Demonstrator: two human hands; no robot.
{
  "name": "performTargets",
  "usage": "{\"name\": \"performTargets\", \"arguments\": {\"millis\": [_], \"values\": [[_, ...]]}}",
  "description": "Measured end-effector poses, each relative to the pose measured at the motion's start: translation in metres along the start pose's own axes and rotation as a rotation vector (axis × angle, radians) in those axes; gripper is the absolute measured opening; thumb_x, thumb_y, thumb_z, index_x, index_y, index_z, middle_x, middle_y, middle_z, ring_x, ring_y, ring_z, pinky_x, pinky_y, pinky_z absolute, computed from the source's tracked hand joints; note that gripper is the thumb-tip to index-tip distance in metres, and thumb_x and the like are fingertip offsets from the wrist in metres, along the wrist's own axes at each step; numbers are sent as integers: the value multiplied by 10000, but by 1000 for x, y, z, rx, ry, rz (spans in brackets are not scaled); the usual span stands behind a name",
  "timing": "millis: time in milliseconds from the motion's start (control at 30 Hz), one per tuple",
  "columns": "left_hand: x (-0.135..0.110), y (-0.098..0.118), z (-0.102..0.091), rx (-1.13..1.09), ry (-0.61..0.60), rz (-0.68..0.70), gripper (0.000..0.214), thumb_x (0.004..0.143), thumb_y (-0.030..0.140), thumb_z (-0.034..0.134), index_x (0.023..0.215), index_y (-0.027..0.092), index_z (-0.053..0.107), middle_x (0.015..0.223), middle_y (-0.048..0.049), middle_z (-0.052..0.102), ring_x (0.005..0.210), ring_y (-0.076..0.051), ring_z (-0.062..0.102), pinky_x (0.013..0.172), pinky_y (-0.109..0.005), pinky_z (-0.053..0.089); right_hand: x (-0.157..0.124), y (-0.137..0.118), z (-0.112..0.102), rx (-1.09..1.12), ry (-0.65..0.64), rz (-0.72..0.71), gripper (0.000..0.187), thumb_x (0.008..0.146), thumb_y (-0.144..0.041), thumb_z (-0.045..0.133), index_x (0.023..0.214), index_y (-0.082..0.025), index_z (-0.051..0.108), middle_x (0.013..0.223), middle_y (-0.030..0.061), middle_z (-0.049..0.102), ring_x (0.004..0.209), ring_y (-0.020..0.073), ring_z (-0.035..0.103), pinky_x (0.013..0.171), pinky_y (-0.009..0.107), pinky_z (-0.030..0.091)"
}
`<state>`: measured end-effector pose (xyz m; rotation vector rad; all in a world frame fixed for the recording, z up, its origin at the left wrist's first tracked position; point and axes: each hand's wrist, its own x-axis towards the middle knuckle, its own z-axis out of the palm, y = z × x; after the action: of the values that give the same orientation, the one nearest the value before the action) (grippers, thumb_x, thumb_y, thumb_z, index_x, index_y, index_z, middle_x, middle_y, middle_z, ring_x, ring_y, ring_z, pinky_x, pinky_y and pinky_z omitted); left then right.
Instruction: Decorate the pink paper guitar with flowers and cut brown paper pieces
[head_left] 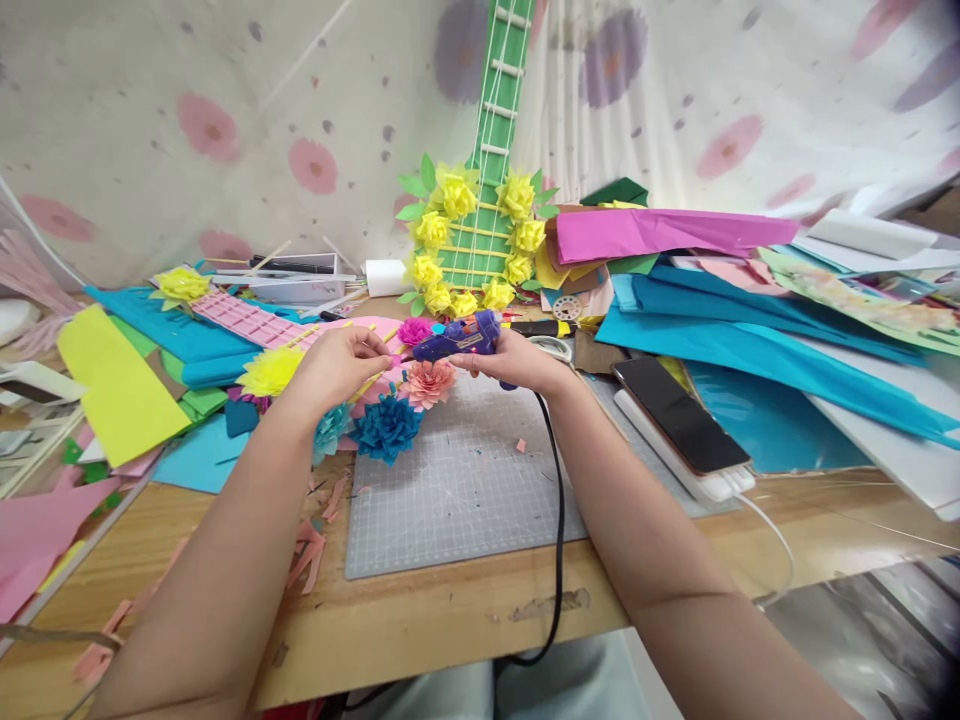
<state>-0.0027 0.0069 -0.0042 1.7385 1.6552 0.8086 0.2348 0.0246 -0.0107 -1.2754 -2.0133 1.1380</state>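
My right hand (510, 360) is wrapped round a purple-blue hot glue gun (459, 336), its nozzle pointing left. Just left of that nozzle, my left hand (343, 362) pinches a small bright pink piece (396, 362), too small to make out in detail. Beneath both hands lies a pink paper guitar, its pink neck (251, 318) stretching to the left. Around its body sit paper flowers: a dark blue one (388, 428), a coral one (427, 384), a magenta one (414, 331), a light blue one (331, 430) and a yellow one (271, 371). My left hand partly hides the body.
A green paper guitar (491, 180) with yellow flowers stands upright behind. The grey cutting mat (465, 500) lies in front, crossed by the glue gun's black cord (561, 520). To the right are a phone (679, 412) and blue paper sheets (750, 350); yellow paper (120, 385) lies left.
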Motion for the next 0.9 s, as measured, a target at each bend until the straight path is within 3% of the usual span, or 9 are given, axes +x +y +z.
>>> {"name": "performTargets", "arguments": {"millis": [533,900], "values": [[-3,6,0,3,-33,16,264,588,422,682,670,188,590,655,-15,651,626,-178,600,554,-276,419,-1,-3,-1,-14,21,10,400,703,-546,626,830,-168,599,634,4,550,575,106,492,507,239,383],[2,0,2,-49,16,28,239,584,381,693,684,182,609,693,-35,673,679,-198,630,607,-286,448,1,3,-3,74,37,-41,355,707,-513,635,781,-172,570,600,-13,530,543,91,467,483,221,364]]}}
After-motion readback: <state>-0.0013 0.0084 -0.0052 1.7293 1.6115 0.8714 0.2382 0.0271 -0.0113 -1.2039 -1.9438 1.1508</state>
